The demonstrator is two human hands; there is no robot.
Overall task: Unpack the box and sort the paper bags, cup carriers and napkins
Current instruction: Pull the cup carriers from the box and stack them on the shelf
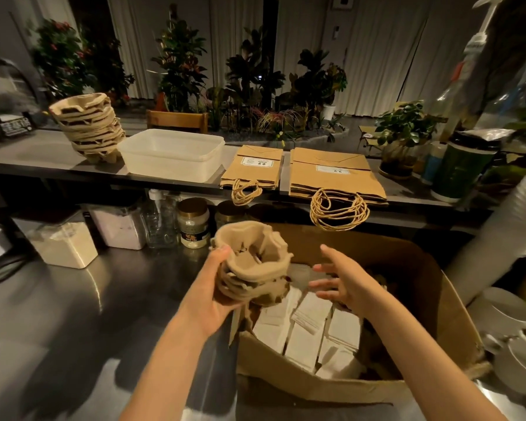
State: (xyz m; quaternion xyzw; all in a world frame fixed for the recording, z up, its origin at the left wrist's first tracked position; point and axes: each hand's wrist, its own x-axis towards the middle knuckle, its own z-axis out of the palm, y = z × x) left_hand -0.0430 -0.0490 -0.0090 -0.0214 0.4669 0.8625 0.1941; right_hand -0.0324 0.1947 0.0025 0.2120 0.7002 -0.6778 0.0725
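While my left hand [213, 299] grips a small nested bundle of cup carriers [252, 268] from the side, thumb curled over its rim, I hold it above the left edge of the cardboard box [316, 381]. My right hand [343, 284] hangs just beside the bundle over the box, fingers spread and relaxed, holding nothing. Below them, white napkins [310, 335] lie packed in rows inside the box, which stands on the steel surface [73, 314]. On the raised surface [28, 153] behind sit a tall carrier stack [90, 129], a white plastic tub [170, 153] just beside it, and two piles of flat paper bags [334, 174], handles hanging over the edge.
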